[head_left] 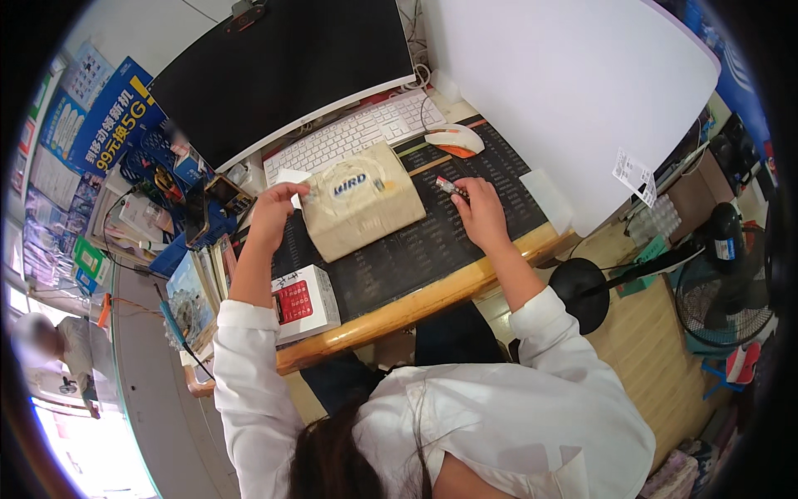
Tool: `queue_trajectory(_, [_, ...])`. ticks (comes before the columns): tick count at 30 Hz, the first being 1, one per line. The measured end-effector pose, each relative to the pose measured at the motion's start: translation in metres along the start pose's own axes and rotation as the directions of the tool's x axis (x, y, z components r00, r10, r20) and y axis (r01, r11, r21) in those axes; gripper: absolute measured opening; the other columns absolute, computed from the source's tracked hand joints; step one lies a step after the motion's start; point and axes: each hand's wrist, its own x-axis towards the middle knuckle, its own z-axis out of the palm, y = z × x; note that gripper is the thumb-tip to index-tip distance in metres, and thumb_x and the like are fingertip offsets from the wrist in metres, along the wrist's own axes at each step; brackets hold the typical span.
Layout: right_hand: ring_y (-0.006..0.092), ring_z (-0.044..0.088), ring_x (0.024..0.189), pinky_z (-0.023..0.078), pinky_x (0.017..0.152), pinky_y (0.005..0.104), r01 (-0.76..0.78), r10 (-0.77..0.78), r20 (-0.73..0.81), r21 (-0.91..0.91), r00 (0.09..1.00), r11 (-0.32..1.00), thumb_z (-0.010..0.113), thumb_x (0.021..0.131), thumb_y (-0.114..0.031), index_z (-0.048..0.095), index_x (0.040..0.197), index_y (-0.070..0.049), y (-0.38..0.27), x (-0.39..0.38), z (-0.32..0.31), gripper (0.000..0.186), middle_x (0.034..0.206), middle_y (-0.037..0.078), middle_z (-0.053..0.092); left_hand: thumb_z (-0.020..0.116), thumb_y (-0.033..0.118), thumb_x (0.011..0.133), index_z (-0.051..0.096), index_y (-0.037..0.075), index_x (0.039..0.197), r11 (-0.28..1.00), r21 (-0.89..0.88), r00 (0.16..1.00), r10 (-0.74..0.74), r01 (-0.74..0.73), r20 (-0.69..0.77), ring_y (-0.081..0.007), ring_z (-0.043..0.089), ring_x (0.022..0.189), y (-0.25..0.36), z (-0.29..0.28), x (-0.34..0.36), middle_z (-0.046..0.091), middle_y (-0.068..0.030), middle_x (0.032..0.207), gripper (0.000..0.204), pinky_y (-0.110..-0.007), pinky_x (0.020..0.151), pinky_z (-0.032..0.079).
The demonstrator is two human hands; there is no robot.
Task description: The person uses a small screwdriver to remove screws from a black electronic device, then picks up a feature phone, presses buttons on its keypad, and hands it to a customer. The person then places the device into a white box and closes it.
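Note:
A soft beige block-shaped pack (362, 220) with a round pale mark and blue lettering lies on the dark desk mat, in front of the keyboard. At its far left corner is my left hand (274, 214), thumb and forefinger pinched together against the pack's edge. A small white flap (291, 176) shows just beyond those fingers; whether they grip it or the pack I cannot make out. To the right of the pack, my right hand (482, 214) is closed round a short slim red-and-silver object (451, 188), its exact kind unclear.
Behind the pack stand a white keyboard (357, 129), an orange-and-white mouse (455, 140) and a black monitor (287, 75). A white box with a red panel (304, 303) sits by my left forearm. A large white board (573, 91) rises at right; a fan (721, 283) stands beyond.

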Motion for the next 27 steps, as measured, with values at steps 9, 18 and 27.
queue_trajectory(9, [0.0365,0.059,0.100,0.049,0.087,0.0451,-0.024,0.021,0.024,0.140,0.999,0.990,0.070,0.092,-0.010,0.062,0.114,-0.003,-0.007,0.004,-0.009,0.024,0.107,0.014,0.064,0.069,0.010,0.090,0.067,0.008,0.121,0.749,0.608,0.927,0.370,-0.261,-0.057,-0.0348,0.053,0.133,0.014,0.010,-0.111,0.057,-0.0171,0.142,0.031,-0.039,0.110,0.041])
queue_trajectory(18, [0.0362,0.058,0.109,0.047,0.095,0.0436,0.352,-0.374,0.088,0.200,0.923,0.915,0.069,0.093,-0.014,0.063,0.120,-0.004,-0.063,0.070,0.017,0.029,0.110,0.015,0.065,0.062,0.003,0.094,0.060,0.002,0.131,0.745,0.661,0.740,0.395,0.088,-0.544,-0.0364,0.052,0.135,-0.033,-0.002,-0.263,0.057,-0.0198,0.141,0.038,-0.043,0.113,0.038])
queue_trajectory(27, [0.0442,0.049,0.129,0.041,0.110,0.0454,0.045,-0.089,0.189,0.226,0.978,0.973,0.067,0.097,-0.031,0.050,0.141,0.000,-0.068,0.069,0.062,0.057,0.136,0.029,0.053,0.055,0.007,0.104,0.038,-0.002,0.152,0.990,0.072,0.724,0.136,-0.119,-0.676,-0.0270,0.051,0.134,-0.072,0.006,-0.277,0.052,-0.0203,0.145,0.052,-0.037,0.113,0.038])
